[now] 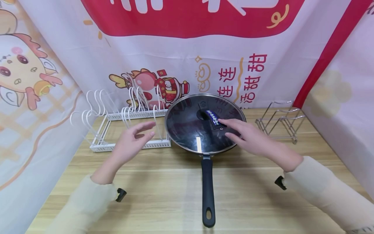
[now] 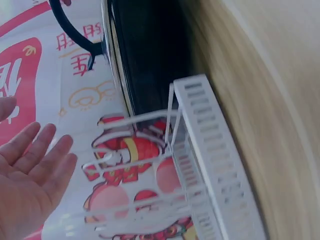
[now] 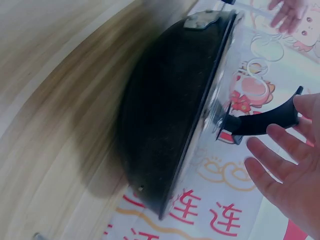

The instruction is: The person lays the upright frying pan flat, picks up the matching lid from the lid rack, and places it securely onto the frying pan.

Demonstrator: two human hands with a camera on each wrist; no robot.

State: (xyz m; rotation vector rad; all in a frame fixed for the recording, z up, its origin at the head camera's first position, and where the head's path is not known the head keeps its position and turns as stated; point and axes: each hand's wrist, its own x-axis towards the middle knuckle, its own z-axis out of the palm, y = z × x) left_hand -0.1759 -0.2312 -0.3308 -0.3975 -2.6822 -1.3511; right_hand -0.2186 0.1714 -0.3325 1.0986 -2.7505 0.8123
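A black frying pan (image 1: 208, 182) sits on the table with its long handle toward me. A glass lid (image 1: 187, 126) with a metal rim covers it. On top of the lid is a curved black lid handle (image 3: 265, 120) bearing a blue label. My right hand (image 1: 248, 133) is at that handle's free end, index fingertip against it, thumb apart from the index and the other fingers spread. My left hand (image 1: 131, 143) hovers left of the pan, fingers loosely bent around nothing. Behind and below it stands a white dish rack (image 1: 102, 148) with upright wire loops.
A small chrome wire rack (image 1: 281, 122) stands to the right of the pan. The wooden table (image 1: 163, 201) is bounded by printed cloth (image 1: 181, 48) at the back and on both sides. The pan's handle reaches toward the table's front.
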